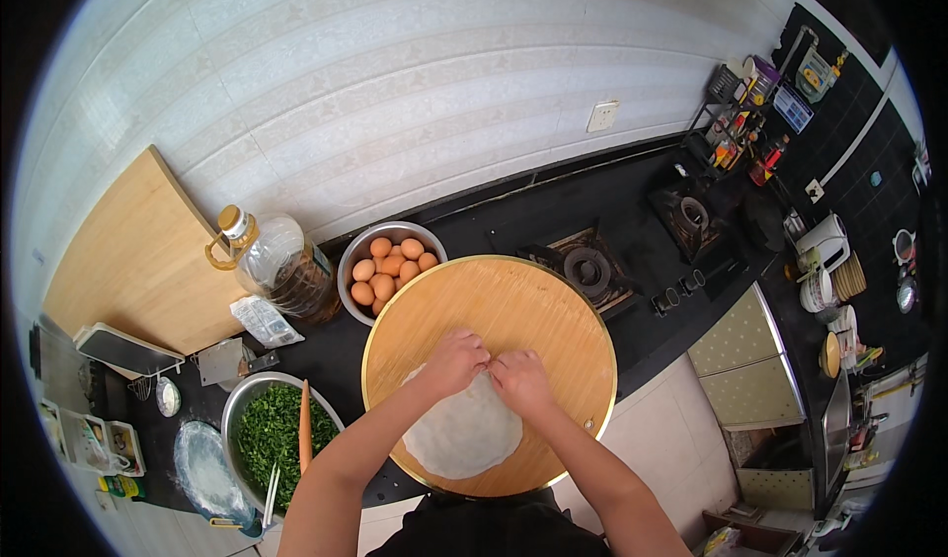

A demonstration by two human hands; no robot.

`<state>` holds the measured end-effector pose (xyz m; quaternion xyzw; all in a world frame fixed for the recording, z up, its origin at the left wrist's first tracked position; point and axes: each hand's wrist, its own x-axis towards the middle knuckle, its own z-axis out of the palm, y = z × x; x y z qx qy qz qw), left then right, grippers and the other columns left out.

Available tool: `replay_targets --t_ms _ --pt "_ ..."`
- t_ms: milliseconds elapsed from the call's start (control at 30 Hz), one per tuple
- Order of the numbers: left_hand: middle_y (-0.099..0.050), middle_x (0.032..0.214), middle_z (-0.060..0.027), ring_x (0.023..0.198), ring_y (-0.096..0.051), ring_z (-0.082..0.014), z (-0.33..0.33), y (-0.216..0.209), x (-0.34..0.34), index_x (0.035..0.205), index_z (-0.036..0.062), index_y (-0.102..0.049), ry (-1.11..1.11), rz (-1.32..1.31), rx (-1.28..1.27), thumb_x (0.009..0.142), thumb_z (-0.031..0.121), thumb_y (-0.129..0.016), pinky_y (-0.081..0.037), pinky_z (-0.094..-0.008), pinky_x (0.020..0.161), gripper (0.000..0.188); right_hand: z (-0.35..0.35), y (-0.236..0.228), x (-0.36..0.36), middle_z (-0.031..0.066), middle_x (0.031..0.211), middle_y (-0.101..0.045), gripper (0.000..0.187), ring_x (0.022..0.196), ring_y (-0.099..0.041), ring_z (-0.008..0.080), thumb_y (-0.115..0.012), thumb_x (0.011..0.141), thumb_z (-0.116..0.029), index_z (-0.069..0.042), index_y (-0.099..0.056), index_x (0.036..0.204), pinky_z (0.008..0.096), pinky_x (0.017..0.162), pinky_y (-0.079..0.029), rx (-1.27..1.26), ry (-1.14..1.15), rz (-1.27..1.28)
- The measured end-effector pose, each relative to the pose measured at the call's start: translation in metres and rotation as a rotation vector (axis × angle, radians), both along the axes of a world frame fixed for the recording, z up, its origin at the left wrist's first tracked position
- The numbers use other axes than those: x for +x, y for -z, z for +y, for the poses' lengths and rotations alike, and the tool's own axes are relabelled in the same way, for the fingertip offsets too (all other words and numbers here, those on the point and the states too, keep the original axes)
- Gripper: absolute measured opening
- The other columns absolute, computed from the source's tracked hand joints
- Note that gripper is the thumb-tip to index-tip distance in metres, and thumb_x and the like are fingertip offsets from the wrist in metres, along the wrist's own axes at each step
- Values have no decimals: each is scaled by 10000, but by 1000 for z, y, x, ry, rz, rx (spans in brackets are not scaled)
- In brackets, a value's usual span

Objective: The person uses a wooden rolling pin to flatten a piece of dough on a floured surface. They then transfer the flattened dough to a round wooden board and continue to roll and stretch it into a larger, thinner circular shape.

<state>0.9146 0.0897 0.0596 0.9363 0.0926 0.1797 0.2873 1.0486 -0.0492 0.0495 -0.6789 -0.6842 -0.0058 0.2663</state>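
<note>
A thin, pale round sheet of dough (462, 434) lies on the round wooden board (553, 310) in front of me. My left hand (457, 359) and my right hand (520, 379) meet at its far edge, fingers closed in a pinch on the dough. The fingertips almost touch, and the bit of dough between them is mostly hidden. Left of the board stands a metal bowl (234, 396) of chopped greens (272, 424). An orange-brown rolling pin (305, 429) and white chopsticks (271, 493) rest across that bowl, partly behind my left forearm.
Beyond the board sit a bowl of brown eggs (383, 285) and a big oil jug (291, 266). A cleaver (222, 361) and a flour-dusted tray (209, 468) lie at the left. Gas burners (590, 271) are on the right, with a bottle rack (731, 132) behind them.
</note>
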Motion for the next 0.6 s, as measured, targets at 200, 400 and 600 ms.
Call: replay_targets --t_ms 200,400,600 --pt "-616 1080 -99 1015 -546 -298 -4 -19 -12 912 64 -709 79 95 186 777 78 -642 -413 -413 894 151 -15 -9 4 53 877 -610 205 878 -591 247 -652 789 -98 -68 -706 984 401 803 -436 66 -70 -45" --pt "-512 1400 -156 1197 -509 -340 -6 -10 -30 1147 30 -668 188 203 432 820 101 -579 -373 -435 1005 347 -25 -22 -4 65 978 -627 306 917 -597 248 -612 781 -78 -68 -683 1079 419 863 -437 -70 -49 -111" --pt "-485 1425 -173 1243 -486 -344 -9 -20 -31 1180 -8 -642 178 249 366 828 86 -568 -356 -457 1046 373 -29 -18 7 70 943 -640 284 913 -599 274 -629 787 -96 -96 -700 1062 414 868 -439 3 124 158"
